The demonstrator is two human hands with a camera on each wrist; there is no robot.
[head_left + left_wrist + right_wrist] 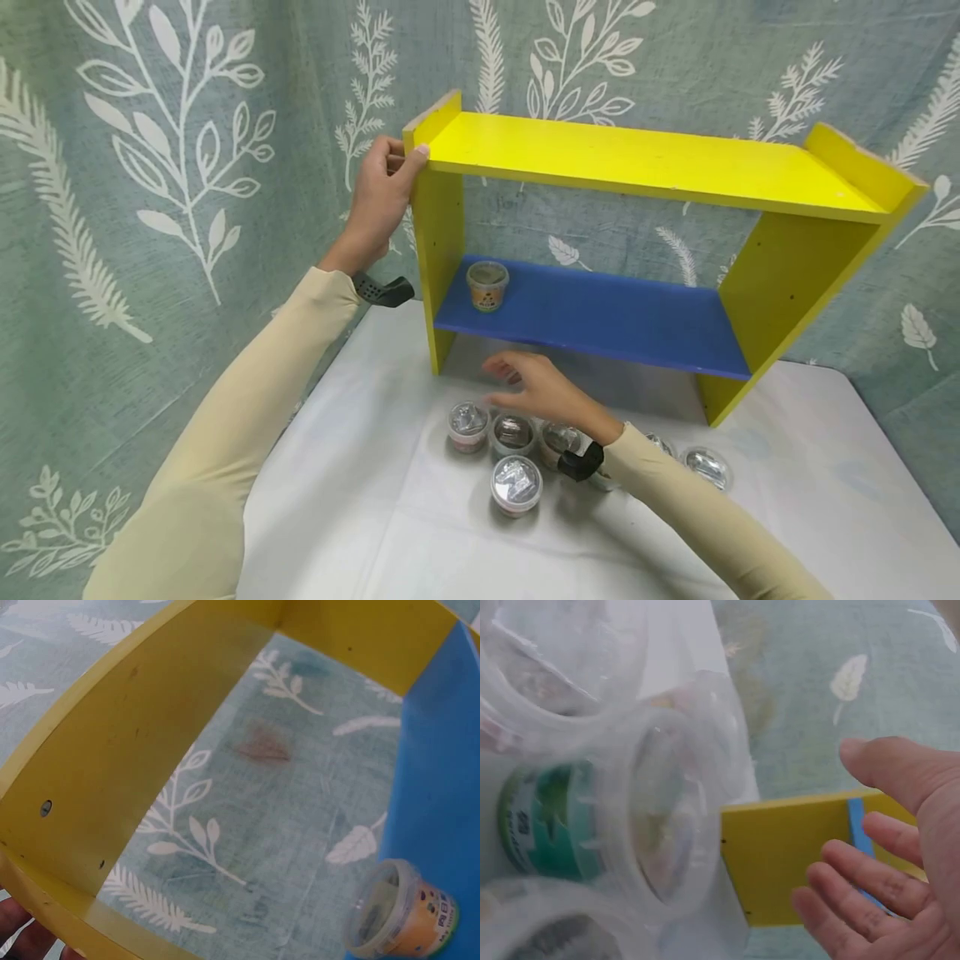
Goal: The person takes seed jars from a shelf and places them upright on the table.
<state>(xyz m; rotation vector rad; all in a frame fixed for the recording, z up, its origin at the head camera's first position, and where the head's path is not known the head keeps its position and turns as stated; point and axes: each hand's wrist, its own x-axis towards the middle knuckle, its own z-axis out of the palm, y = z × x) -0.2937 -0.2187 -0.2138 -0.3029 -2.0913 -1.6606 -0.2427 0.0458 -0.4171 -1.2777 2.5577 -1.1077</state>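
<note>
My left hand [382, 196] grips the upper left corner of a yellow shelf unit [637, 162], thumb on the front edge. On its blue shelf [600, 312] stands a small lidded tub [487, 286], at the left end; the left wrist view shows this tub [405, 909] with an orange label. My right hand [543, 387] hovers below the blue shelf, over several clear-lidded tubs on the table, its fingers loosely bent and holding nothing. In the right wrist view the hand [900, 862] is apart from a tub with a green label [555, 817].
The tubs stand close together on the white tablecloth [337, 500], among them a front tub [516, 485] and a left tub [468, 425]. Another tub [707, 468] lies right of my right forearm. A green leaf-patterned curtain [187, 167] hangs behind and to the left.
</note>
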